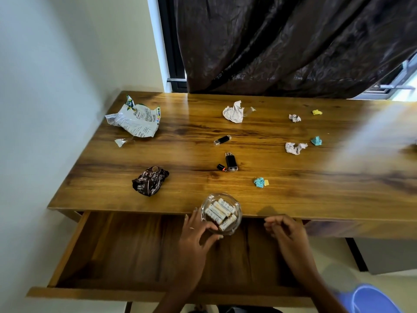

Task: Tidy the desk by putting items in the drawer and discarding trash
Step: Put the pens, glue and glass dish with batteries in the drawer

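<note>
My left hand (pixel 195 236) grips a round clear glass bowl (pixel 221 213) holding several white batteries; the bowl hangs over the desk's front edge, above the open wooden drawer (pixel 126 249). My right hand (pixel 284 229) hovers just right of the bowl with fingers loosely curled and nothing in it. On the desk (pixel 293 195) lie two black USB sticks (pixel 223 139) (pixel 231 161) and a small black cap (pixel 221 167). Trash is scattered about: a white snack wrapper (pixel 135 119), a dark brown wrapper (pixel 150 180), crumpled white paper (pixel 233 111) and small coloured paper balls (pixel 260 182).
A wall runs along the desk's left side and a dark curtain (pixel 293 41) hangs behind it. A blue bin (pixel 372 299) stands on the floor at the lower right. More paper scraps (pixel 295 147) (pixel 316 140) (pixel 317 112) lie on the right half.
</note>
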`<state>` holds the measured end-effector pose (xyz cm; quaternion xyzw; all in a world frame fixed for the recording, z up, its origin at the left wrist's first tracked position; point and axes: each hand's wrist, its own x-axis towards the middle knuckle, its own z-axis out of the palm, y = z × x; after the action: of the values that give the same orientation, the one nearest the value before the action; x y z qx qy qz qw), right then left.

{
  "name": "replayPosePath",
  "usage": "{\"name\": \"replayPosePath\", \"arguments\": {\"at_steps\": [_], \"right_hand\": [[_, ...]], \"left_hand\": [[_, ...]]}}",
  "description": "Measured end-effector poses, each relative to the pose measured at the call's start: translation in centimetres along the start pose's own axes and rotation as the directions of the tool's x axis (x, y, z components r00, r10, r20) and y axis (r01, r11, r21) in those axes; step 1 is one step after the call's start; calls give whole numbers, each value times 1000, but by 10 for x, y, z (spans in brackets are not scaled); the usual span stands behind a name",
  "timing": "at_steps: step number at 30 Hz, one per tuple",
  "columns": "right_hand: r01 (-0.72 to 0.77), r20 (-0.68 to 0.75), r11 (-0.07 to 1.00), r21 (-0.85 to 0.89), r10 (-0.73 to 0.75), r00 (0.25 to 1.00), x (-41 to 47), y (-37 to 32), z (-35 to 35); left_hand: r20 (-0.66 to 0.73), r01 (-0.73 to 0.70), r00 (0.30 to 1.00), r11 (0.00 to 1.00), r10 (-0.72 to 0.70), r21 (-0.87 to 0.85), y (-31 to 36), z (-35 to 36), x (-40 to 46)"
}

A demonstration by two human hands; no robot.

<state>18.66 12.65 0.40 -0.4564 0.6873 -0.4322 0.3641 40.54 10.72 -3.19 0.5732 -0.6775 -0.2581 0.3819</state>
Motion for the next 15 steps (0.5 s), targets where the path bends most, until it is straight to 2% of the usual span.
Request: {"name": "replayPosePath", "arguments": {"at_steps": [3, 5, 8, 12, 15], "right_hand": [[-81, 134, 997, -14, 83, 988, -3, 6, 10], [-117, 230, 992, 36, 106, 967, -7, 9, 13], [-175, 274, 980, 94, 144, 951, -14, 12, 13], [-176, 177, 982, -70, 185, 967, -16, 26, 6], [-202, 168, 960, -193, 235, 957, -17, 35, 1]], "left_hand": [[9, -161, 987, 986, 161, -34, -2, 13, -11], [54, -238, 969, 969, 242, -60, -1, 20, -18], [170, -311, 934, 949, 315, -51, 0, 29, -25], [399, -246, 880, 966, 256, -77, 1, 34, -30], [526, -209, 822, 975, 217, -75, 3, 37, -27]]}}
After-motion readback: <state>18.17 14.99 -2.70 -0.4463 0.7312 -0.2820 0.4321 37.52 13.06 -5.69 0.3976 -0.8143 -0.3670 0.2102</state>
